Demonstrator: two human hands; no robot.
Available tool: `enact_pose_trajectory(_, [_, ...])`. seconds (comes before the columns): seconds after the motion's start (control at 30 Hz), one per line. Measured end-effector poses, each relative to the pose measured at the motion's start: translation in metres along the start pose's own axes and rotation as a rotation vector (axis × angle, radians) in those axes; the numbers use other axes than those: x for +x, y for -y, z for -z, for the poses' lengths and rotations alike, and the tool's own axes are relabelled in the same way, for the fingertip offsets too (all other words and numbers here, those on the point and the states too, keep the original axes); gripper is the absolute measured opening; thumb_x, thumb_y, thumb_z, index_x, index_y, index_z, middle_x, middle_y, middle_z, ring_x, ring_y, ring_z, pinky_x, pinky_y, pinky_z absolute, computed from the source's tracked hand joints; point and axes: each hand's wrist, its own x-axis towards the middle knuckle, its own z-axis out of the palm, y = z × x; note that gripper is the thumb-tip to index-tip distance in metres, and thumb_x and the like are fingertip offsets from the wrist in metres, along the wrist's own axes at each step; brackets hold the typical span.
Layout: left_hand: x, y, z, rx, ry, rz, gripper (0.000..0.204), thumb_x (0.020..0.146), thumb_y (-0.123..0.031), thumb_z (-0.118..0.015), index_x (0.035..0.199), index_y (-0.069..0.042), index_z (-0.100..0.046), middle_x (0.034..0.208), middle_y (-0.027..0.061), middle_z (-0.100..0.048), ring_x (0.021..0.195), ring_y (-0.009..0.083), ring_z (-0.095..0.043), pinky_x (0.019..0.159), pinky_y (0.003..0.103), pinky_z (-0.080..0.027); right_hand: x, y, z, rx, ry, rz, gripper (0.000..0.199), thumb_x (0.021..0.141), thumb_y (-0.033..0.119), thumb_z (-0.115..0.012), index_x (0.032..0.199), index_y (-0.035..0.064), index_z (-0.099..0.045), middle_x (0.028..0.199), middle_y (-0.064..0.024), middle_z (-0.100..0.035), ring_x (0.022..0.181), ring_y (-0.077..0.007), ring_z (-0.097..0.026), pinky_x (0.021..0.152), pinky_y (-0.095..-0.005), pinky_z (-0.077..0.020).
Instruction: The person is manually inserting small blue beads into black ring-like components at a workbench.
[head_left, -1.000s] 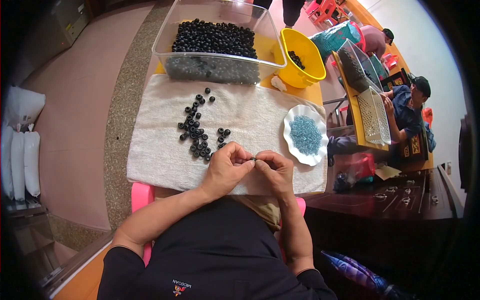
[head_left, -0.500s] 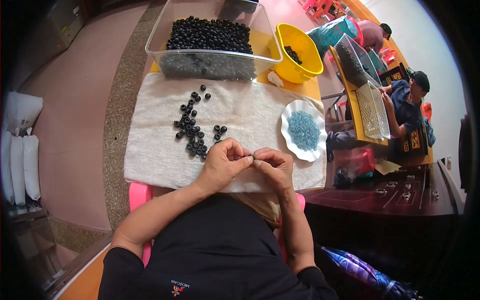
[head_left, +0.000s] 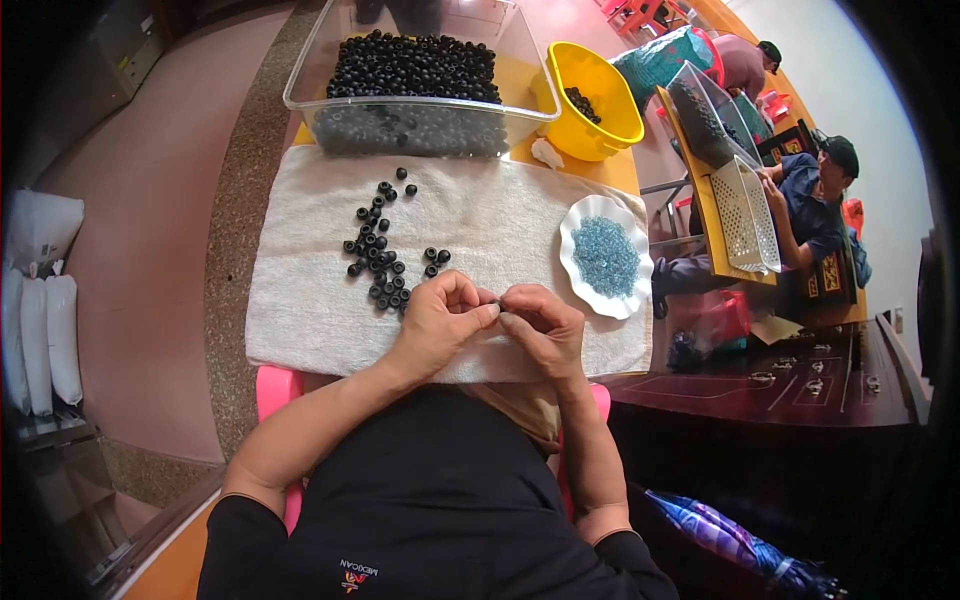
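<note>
Above the near part of a white towel (head_left: 310, 335), my left hand (head_left: 447, 318) and my right hand (head_left: 545, 325) meet fingertip to fingertip. Both pinch a small dark piece (head_left: 499, 305) that looks like a black bead, mostly hidden by the fingers. Loose black beads (head_left: 378, 262) with holes lie scattered beyond my left hand, with a few more (head_left: 436, 256) right at its knuckles. Past my right hand stands a white scalloped dish (head_left: 577, 289) holding small clear-blue pieces (head_left: 605, 258).
A clear plastic bin (head_left: 300, 98) of black beads stands at the far side, beside a yellow tub (head_left: 625, 120) with some beads. Crumpled white tissue (head_left: 546, 153) lies between them and the towel. At right, a person (head_left: 815, 205) sits by a white perforated basket (head_left: 743, 222).
My hands stay together in the same pinch, with the fingertips shifted slightly. The whole view has moved a little; the loose beads seem to lie as before.
</note>
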Motion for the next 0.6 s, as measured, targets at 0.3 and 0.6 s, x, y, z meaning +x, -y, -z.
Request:
enact_pose_trajectory(0.3, [-0.0011, 0.0051, -0.0016, -0.016, -0.036, -0.048, 0.018, 0.085, 0.003, -0.069, 0.082, -0.004, -0.053, 0.098, 0.0109, -0.068, 0.081, 0.0071, -0.060, 0.075, 0.023, -0.053, -0.0041, -0.0083, -0.0011, -0.279, -0.016, 0.218, 0.017, 0.079, -0.013, -0.066, 0.094, -0.0050, -0.067, 0.096, -0.0122, -0.065, 0.083, -0.0123, -0.063, 0.071, -0.0224, -0.0526])
enact_pose_trajectory(0.6, [-0.0092, -0.0006, -0.0083, 0.190, -0.072, -0.125, 0.019, 0.085, 0.002, -0.071, 0.080, -0.004, -0.053, 0.097, 0.0092, -0.067, 0.084, 0.0076, -0.060, 0.075, 0.023, -0.052, 0.0005, -0.0019, -0.0065, -0.193, -0.025, 0.109, 0.010, 0.075, -0.011, -0.064, 0.081, -0.0034, -0.062, 0.091, -0.0086, -0.063, 0.079, -0.0086, -0.060, 0.068, -0.0209, -0.0506])
